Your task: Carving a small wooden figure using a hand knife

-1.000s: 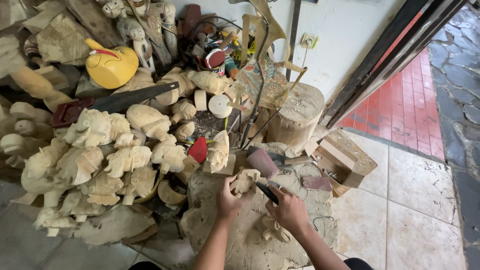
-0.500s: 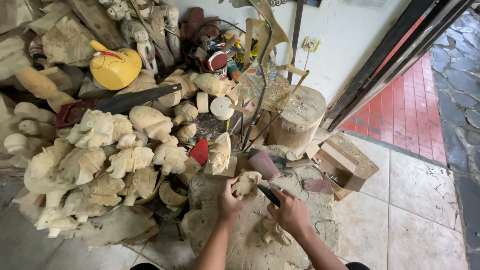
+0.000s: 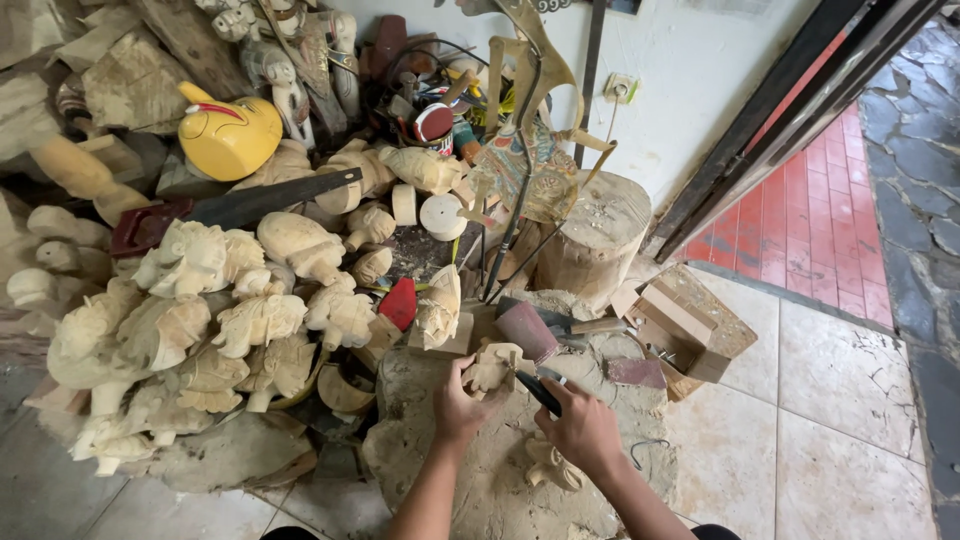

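My left hand [image 3: 455, 403] grips a small pale wooden carving [image 3: 491, 366] and holds it upright on a broad stump block [image 3: 490, 470]. My right hand [image 3: 583, 430] is closed round a dark-handled carving tool [image 3: 541, 391] whose tip points at the carving's right side. Another small carved piece [image 3: 553, 467] lies on the block just below my right hand.
A heap of pale carved wooden figures [image 3: 200, 310] fills the left. A handsaw [image 3: 240, 208], a yellow mask [image 3: 228, 135] and a round log stump [image 3: 594, 237] stand behind. A hatchet [image 3: 535, 328] and wooden box [image 3: 685, 325] lie to the right on tiled floor.
Both hands stay on the carving and the tool, shifting only slightly on the block. The view has moved a little.
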